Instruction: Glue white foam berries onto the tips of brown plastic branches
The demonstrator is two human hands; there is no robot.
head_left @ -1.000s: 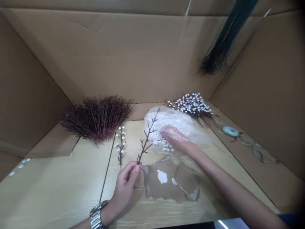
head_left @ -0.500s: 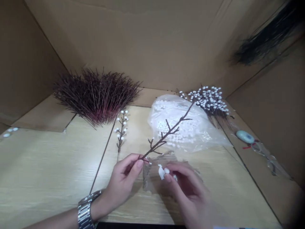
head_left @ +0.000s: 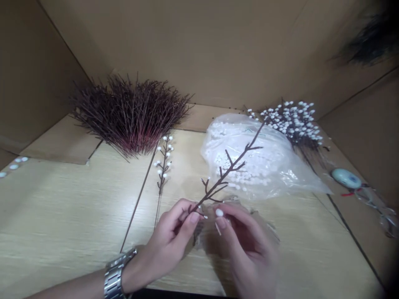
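Observation:
My left hand (head_left: 174, 232) pinches the lower end of a brown artificial twig (head_left: 229, 169), which slants up to the right. White dabs show on a few of its lower tips. Close by on the right, my right hand (head_left: 246, 245) grips a small white berry (head_left: 219, 212) between thumb and forefinger, just apart from the twig. Something thin and white shows under that thumb. Beneath the hands lies a ragged greyish-brown piece (head_left: 205, 238), partly hidden. Behind the twig rests a clear plastic bag (head_left: 280, 166) of white berries.
A dense heap of bare brown twigs (head_left: 131, 116) stands at the back left. One berried twig (head_left: 164, 162) lies near it. Finished-looking berried twigs (head_left: 293, 120) are piled back right, with a pale blue oval object (head_left: 346, 178) nearby. Loose berries (head_left: 14, 167) sit far left. Cardboard walls (head_left: 199, 54) enclose the table.
My right hand has turned slightly, and the berry now sits at its fingertips, nearer the twig's lower tips. The white scrap at its fingers shows less. The whole view has shifted a little.

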